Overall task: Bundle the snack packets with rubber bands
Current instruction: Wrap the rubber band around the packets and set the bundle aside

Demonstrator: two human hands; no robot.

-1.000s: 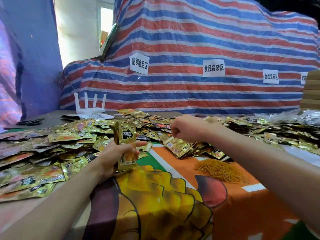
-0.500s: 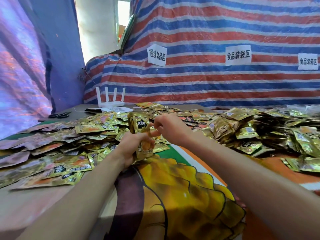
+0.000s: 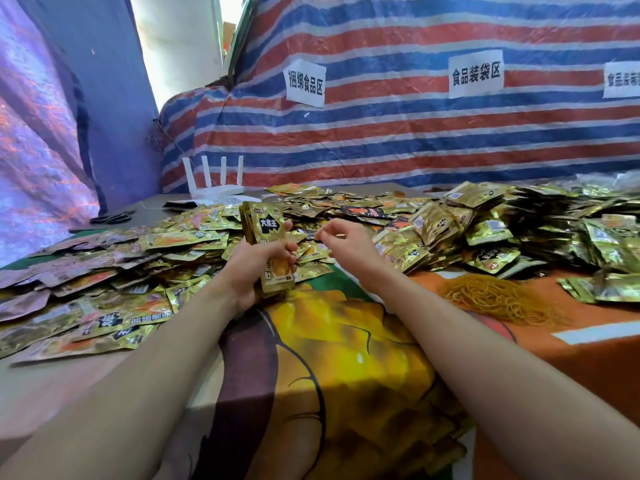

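Change: right hand, at the stack half a second ago, now drawn clear; packet judged added, banding due next.
Left hand clamped on upright packet stack, no band visible on it.
Right hand just beside, apart, fingers curled; contents cannot be told.
Count: one held stack; loose packets across tabletop, uncountable; one rubber band heap.

Back wall all red-white-blue striped tarp, pretty crinkly. Three white paper signs with Chinese writing stuck on it, rightmost cut off by frame edge. Left side: bluish-purple sheet hanging. Bright daylight gap between the two. White router, four antennas up, at far corner of grey table. Orange-yellow printed cloth over near part.
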